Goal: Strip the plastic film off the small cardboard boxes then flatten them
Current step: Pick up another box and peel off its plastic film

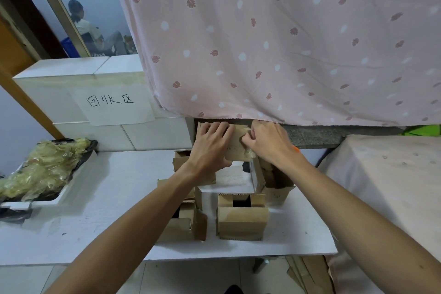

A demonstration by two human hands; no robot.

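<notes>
Our left hand point(212, 143) clamps a small cardboard box point(236, 143) at twelve o'clock on the table point(95, 198) while our right hand point(265, 141) pinches at its plastic film point(249, 153). Several boxes point(241, 217) wait unflattened nearer us; a bin of stripped film point(40, 169) at nine o'clock suggests much work is done.

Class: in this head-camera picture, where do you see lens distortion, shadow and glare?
Head view: wide-angle bending curves the table edge and stretches both forearms; soft shadows lie under the small boxes; faint sheen on the film at the right hand; the seated person is soft.
</notes>
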